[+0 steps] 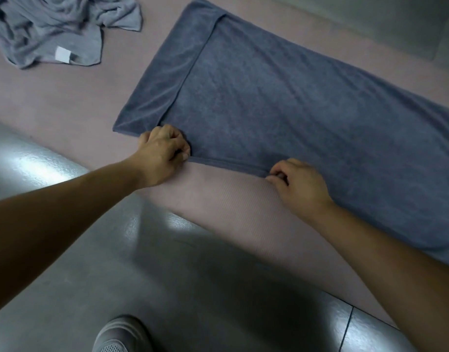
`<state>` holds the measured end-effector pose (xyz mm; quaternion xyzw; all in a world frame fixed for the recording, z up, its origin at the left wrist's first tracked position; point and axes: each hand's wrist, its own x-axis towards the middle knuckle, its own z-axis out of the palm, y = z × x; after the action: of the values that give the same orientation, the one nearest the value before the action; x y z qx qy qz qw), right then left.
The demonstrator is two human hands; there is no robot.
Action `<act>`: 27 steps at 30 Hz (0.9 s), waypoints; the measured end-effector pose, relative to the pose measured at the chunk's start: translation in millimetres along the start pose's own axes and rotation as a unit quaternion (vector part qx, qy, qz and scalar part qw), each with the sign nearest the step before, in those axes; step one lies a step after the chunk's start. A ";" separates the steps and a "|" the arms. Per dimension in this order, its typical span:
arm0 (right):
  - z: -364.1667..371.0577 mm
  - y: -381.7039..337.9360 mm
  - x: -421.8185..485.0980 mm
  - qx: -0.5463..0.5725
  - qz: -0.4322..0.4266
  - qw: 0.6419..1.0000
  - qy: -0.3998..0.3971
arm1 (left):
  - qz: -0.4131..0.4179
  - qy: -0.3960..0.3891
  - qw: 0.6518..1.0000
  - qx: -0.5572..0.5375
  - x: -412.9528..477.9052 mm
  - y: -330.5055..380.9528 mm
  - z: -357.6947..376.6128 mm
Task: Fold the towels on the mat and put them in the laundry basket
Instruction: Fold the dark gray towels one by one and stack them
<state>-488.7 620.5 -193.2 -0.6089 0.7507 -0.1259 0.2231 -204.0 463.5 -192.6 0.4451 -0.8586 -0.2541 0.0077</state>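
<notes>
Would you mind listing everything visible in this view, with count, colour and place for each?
blue towel: one, slate blue, laid flat on the mat, a lower layer showing along its left end
grey towel: one heap, light grey with a white label, crumpled at the mat's far left
mat: one, dusty pink, under both towels
floor: grey, glossy, on the near side of the mat
shoe: one, grey, at the bottom edge
laundry basket: none in view
left hand: one, pinching the blue towel's near edge
right hand: one, pinching the same edge further right
</notes>
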 end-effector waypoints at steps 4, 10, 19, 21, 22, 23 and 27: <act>-0.3 -3.2 -17.3 0.026 -0.016 0.995 -0.094 | 0.068 0.009 0.997 0.047 -6.9 -2.9 -3.2; 15.9 -12.8 -37.0 -0.019 -0.070 0.997 -0.013 | 0.169 -0.030 0.981 0.087 -10.4 12.1 11.0; 15.5 -18.4 -22.2 0.005 0.025 0.998 -0.058 | 0.138 -0.053 0.985 0.094 -0.7 23.3 0.9; 11.7 -22.6 -20.3 -0.030 0.015 0.997 -0.075 | 0.136 -0.056 0.981 0.128 -2.6 27.5 1.6; 11.5 -24.4 -21.3 -0.046 0.010 0.996 -0.080 | 0.141 -0.060 0.978 0.140 -3.3 31.7 1.6; 11.7 -26.5 -23.8 -0.052 0.001 0.995 -0.082 | 0.148 -0.063 0.976 0.150 -4.1 36.7 1.8; 2.3 -19.7 -43.3 0.055 -0.032 0.992 -0.109 | 0.188 -0.105 0.967 0.133 -6.6 61.8 6.9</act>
<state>-463.8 658.3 -178.2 -0.6297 0.6938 -0.1073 0.3325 -248.7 500.9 -169.8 0.2435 -0.9491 -0.1764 -0.0940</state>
